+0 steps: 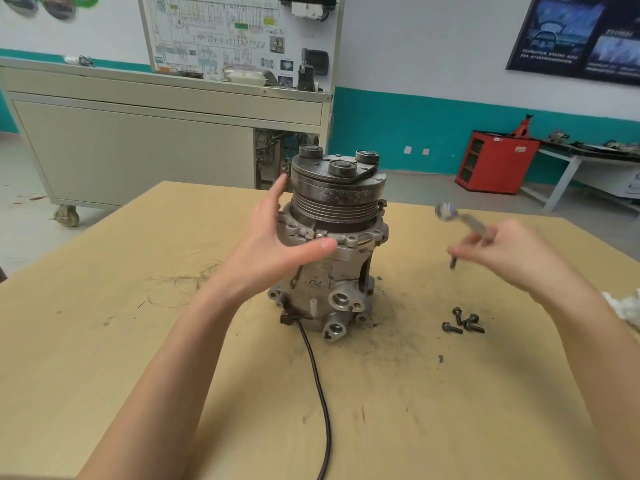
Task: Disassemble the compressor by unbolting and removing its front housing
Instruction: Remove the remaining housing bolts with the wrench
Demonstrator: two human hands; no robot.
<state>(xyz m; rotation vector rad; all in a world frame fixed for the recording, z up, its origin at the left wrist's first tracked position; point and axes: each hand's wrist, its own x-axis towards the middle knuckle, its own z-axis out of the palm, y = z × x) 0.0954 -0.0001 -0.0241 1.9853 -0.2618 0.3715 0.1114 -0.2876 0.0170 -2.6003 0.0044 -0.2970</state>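
At the left, our left hand (273,244) is spread open, fingers straight, beside the compressor (322,289). Its thumb lies across the flange of the front housing (349,240), but we cannot tell whether palm or thumb actually touches the metal. The compressor stands upright on its rear end about midway across the surface (121,341), nearer the far edge than the near one. The grooved pulley (337,199) sits on top, and a black cable (320,386) runs from the base toward the near edge, where it is cut off. We judge the compressor heavy and rigid, cast metal throughout, and grimy and probably oily, so its smooth faces will be slippery. The best hold looks to be under the housing's eared flange or around the pulley grooves, with one hand steadying the body below while the housing lifts straight up. The far side of the housing is hidden, so we cannot say whether any bolt sits there. To the right, our right hand (512,254) grips a wrench (460,220) with curled fingers, above the surface. It is blurred, and a small dark piece below the fingers may be the wrench's other end or a bolt. Loose bolts (464,322) lie clustered toward the right edge, hard to count, and a white object (627,306) is cut off at that edge.
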